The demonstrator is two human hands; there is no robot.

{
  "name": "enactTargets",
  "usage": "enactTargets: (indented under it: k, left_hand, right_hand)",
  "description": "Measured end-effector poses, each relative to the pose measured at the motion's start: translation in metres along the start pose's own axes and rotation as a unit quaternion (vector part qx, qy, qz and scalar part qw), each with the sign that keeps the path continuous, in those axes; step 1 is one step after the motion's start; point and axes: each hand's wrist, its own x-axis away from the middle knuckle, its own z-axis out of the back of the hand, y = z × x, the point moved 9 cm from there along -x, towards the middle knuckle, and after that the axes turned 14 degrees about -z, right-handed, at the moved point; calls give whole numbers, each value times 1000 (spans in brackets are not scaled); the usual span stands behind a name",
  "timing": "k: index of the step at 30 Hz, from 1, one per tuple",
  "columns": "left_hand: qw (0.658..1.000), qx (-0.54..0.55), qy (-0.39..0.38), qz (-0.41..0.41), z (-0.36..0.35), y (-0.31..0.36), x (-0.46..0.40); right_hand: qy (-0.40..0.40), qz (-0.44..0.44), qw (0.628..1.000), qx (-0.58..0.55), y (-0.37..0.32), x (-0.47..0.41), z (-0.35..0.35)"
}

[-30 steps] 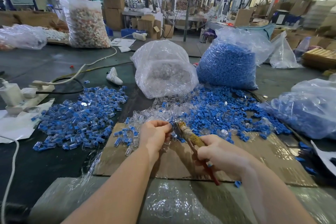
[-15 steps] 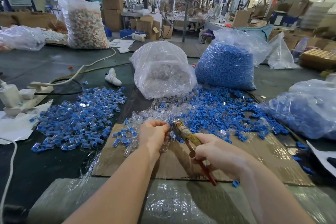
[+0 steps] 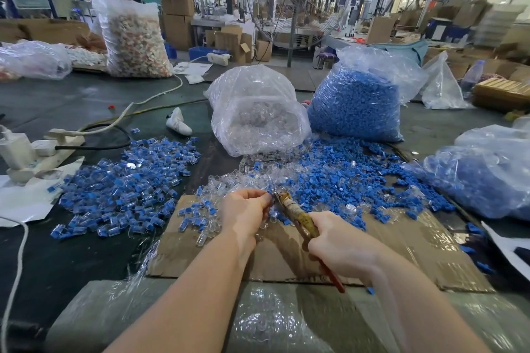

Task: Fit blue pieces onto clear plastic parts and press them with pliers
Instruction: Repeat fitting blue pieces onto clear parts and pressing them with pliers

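My left hand [image 3: 243, 209] pinches a small clear part with its fingertips, mostly hidden by the fingers, right at the jaws of the pliers [image 3: 295, 210]. My right hand [image 3: 338, 243] grips the pliers' handles, whose red ends stick out below the palm. Loose blue pieces [image 3: 338, 178] lie spread just beyond the hands, mixed with loose clear plastic parts [image 3: 243, 178]. A heap of assembled blue-and-clear parts [image 3: 126, 183] lies to the left.
A clear bag of clear parts [image 3: 258, 112] and a bag of blue pieces [image 3: 358, 103] stand behind the piles. Another blue-filled bag [image 3: 487, 175] lies right. A power strip with cables [image 3: 37, 152] sits left. Cardboard [image 3: 401, 246] lies under the hands. A person sits far left behind a bag.
Both hands stay together at the same spot, with the pliers' jaws at the part held by my left fingertips. Only the camera has shifted slightly.
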Motion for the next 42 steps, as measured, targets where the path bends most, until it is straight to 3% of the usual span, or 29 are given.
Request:
enactTargets:
  k: [6,9,12,14,17,22,25,31,34,38,42]
  left_hand:
    - [1000,-4,-1,-19,-2,4,2]
    - [1000,-7,3,-23,0,3,4]
    - [996,-65,4,-66,6,13,5]
    - [976,-168,9,-138,14,30,6]
    - [926,-306,38,-216,36,51,5]
    - [838,-484,128,-216,84,56,-3]
    - [818,-527,119,-197,92,49,-7]
    - [810,-541,120,-193,85,45,-6]
    - [818,-506,107,-252,67,50,-1]
    - [847,-404,-8,-345,21,44,14]
    - [853,-383,-90,-342,-9,25,22]
  right_hand:
    - [10,-8,1000,-13,4,-2,0]
    - [-14,-8,995,-98,6,-2,-3]
    - [15,-8,987,-158,11,-9,1]
    - [88,-15,987,-132,18,-16,10]
    - [218,-69,974,-3,35,-21,30]
    - [303,-151,933,126,56,-22,53]
    - [308,-181,922,149,68,-25,56]
    - [327,-203,905,182,81,-27,62]
    - [326,-211,904,178,85,-30,63]
    - [313,-220,909,165,91,-35,60]
    - [300,-226,915,149,96,-38,56]
